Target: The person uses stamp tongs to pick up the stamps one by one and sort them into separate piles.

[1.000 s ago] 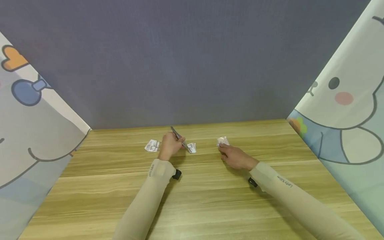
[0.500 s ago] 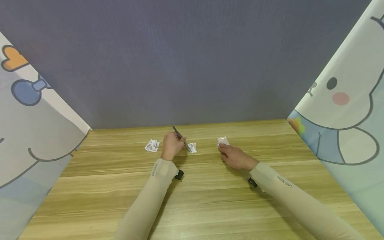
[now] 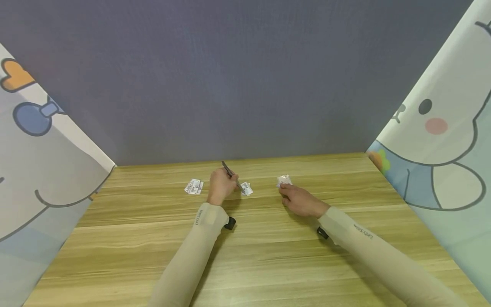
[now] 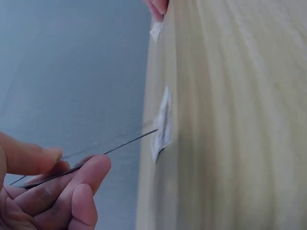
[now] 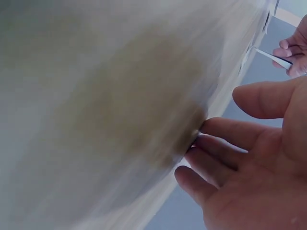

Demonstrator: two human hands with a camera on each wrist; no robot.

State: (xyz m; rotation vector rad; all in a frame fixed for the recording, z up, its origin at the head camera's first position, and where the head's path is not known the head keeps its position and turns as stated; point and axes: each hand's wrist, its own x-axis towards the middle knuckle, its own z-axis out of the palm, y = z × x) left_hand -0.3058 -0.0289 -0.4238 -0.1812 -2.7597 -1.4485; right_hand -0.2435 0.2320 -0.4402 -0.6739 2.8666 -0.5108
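My left hand (image 3: 221,185) grips metal tweezers (image 3: 226,167) between thumb and fingers. Their tips point down at a small pile of printed white paper slips (image 3: 247,189); in the left wrist view one tip meets the edge of the slips (image 4: 164,122). Whether a slip is pinched in them I cannot tell. Farther right, my right hand (image 3: 301,201) rests its fingertips on the near edge of a small pale packet (image 3: 284,179), which looks like clear plastic. In the right wrist view the thumb (image 5: 261,98) stands apart from the extended fingers (image 5: 235,134).
A fanned pile of similar slips (image 3: 194,186) lies left of my left hand. The wooden table (image 3: 261,264) ends at a grey back panel (image 3: 238,85). Side panels (image 3: 441,140) with cartoon figures border it left and right.
My left hand has shifted slightly right with the tweezers. The upper slip of the middle pile has turned and slid a little right. My right hand stays on the packet.
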